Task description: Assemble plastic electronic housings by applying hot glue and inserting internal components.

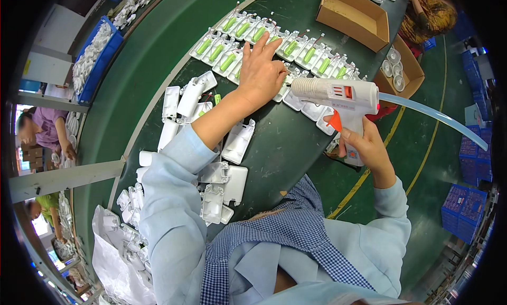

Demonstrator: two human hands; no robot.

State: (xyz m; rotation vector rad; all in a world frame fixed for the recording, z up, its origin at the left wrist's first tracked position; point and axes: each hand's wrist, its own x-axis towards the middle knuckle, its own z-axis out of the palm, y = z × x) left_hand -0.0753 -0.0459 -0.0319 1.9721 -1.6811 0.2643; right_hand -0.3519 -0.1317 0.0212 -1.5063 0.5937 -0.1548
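Observation:
My right hand grips a white hot glue gun by its handle, beside the orange trigger. From the back of the gun a long translucent glue stick sticks out to the right. The nozzle points left, close to the thumb of my left hand. That hand rests over rows of white plastic housings, its fingers spread and touching among them. Several housings hold a green battery with thin wires at the end. My left palm and fingers hide some of them.
Loose white plastic shells lie on the green table near my left forearm. An open cardboard box stands at the far right, next to a box of white fan parts. A plastic bag with white parts lies lower left. Other people work at the left and far right.

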